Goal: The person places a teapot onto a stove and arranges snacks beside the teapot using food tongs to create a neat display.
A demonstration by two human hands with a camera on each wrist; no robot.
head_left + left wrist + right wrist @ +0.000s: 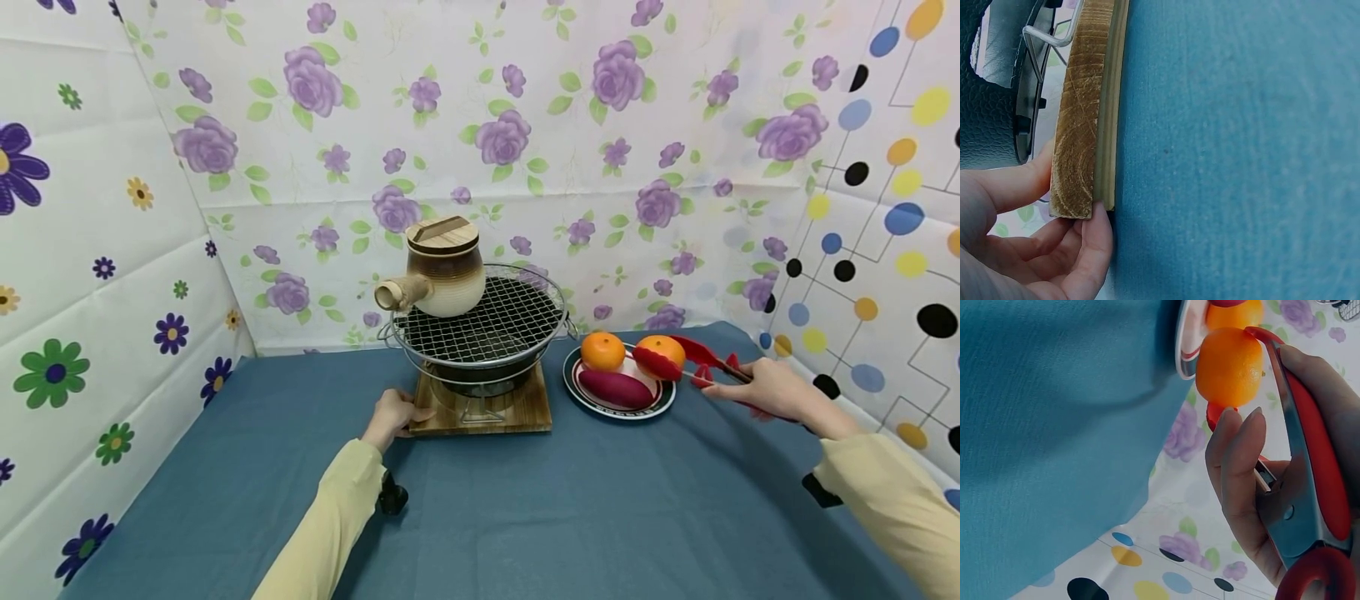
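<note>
My right hand (pixel 772 389) grips a pair of red-and-metal tongs (pixel 1300 456). The red tips of the tongs lie on both sides of an orange (pixel 1229 367), over the right part of a patterned plate (pixel 573 392). On that plate sit another orange (pixel 602 352) and a purple-red, sweet-potato-like oblong (pixel 617 389). My left hand (pixel 392 414) holds the near left corner of a wooden board (pixel 1079 119), thumb on top and fingers at its end and lower edge. On the board stands a round grill with a wire mesh (pixel 517 321).
A brown-and-cream clay pot (pixel 453 292) with a wooden lid (pixel 442 236) and a side handle (pixel 401 293) stands on the left of the mesh. Blue cloth (pixel 525 517) covers the table. Flowered sheeting (pixel 450 125) rises behind, with dotted sheeting (pixel 885 250) along the right.
</note>
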